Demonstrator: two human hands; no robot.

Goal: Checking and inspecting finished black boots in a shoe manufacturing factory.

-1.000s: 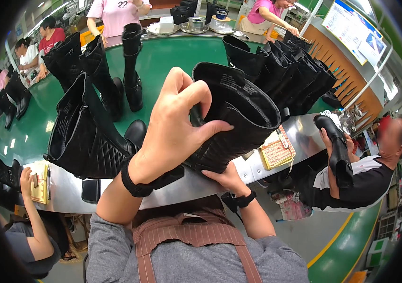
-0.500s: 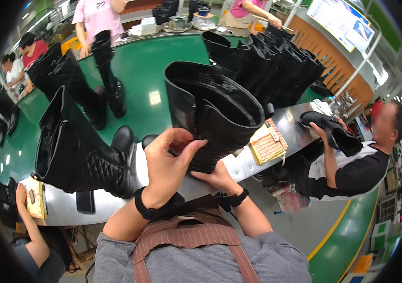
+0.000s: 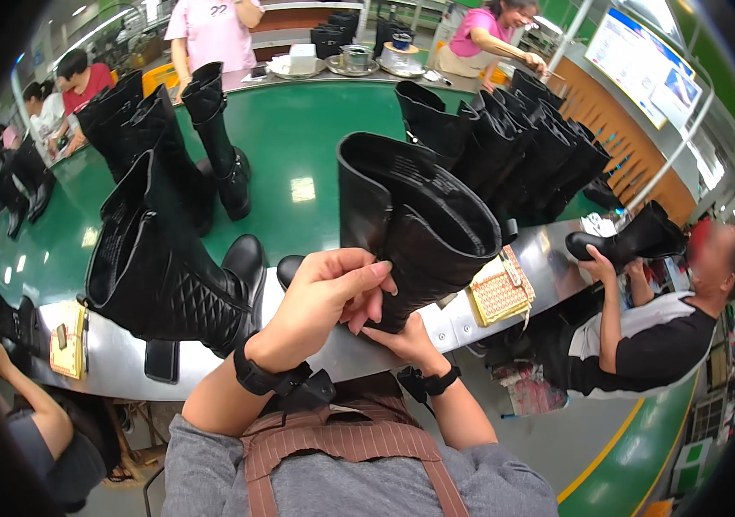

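Both hands on a tall black boot at the edge of a green conveyor table.

Head view: the tall, smooth black leather boot (image 3: 415, 228) sits at picture centre, its wide ribbed-lined shaft opening tilted toward twelve o'clock. The left hand (image 3: 324, 302) curls over its lower part from eight o'clock, fingertips pinching the leather edge; the right hand (image 3: 410, 343) cups it from below at six o'clock, palm up and grasping. At nine o'clock stands a quilted black boot (image 3: 169, 276) with diamond stitching, on the brushed metal table rim (image 3: 109, 362). A woven tan pouch (image 3: 497, 289) lies at three o'clock, just beside the held boot. Glossy black boots in a row (image 3: 531, 146) stand at one o'clock on the green belt (image 3: 298, 138).
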